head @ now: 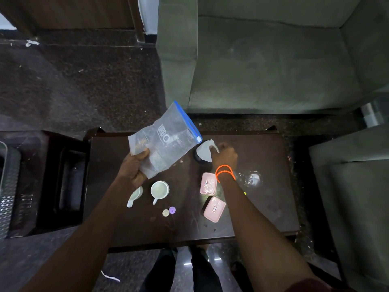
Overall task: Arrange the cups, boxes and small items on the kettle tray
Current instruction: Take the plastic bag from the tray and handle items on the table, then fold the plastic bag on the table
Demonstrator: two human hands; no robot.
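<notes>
I saw my left hand (134,165) gripping a clear, blue-zippered bag (163,142) above the bench (263,207); my right hand (224,155) pinched white paper (205,151) beside two white cups (159,189).

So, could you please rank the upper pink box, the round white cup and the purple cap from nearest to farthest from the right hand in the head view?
From the right hand:
1. Upper pink box, just below the wrist.
2. Round white cup, mid-table, to the left.
3. Purple cap, below the cup, toward the table's near edge.
</notes>
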